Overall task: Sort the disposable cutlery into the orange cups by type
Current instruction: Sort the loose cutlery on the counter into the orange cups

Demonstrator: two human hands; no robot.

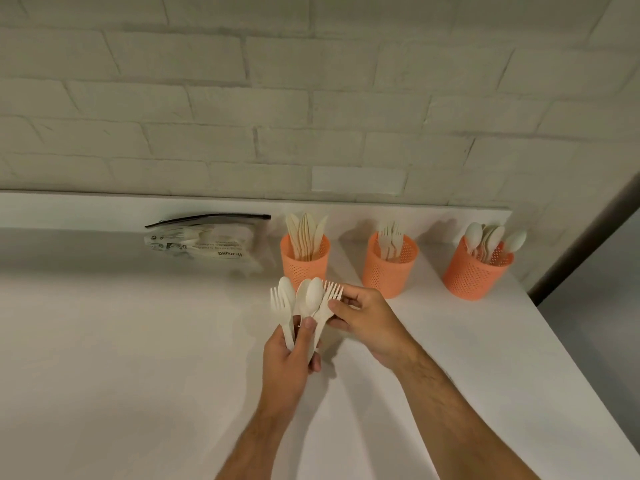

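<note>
- The left hand [289,355] grips a bunch of white forks and spoons [304,306] by the handles (heads pointing up).
- The right hand [367,320] pinches one fork [330,299] at the bunch's right side.
- Past the hands stand three orange cups: knife cup [304,259], fork cup [391,265], spoon cup [476,268].
- Left of the knife cup lies a plastic bag [207,242].

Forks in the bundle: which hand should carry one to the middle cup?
Right. The right hand already pinches a fork and is nearer the fork cup; the left hand grips the bundle.
</note>
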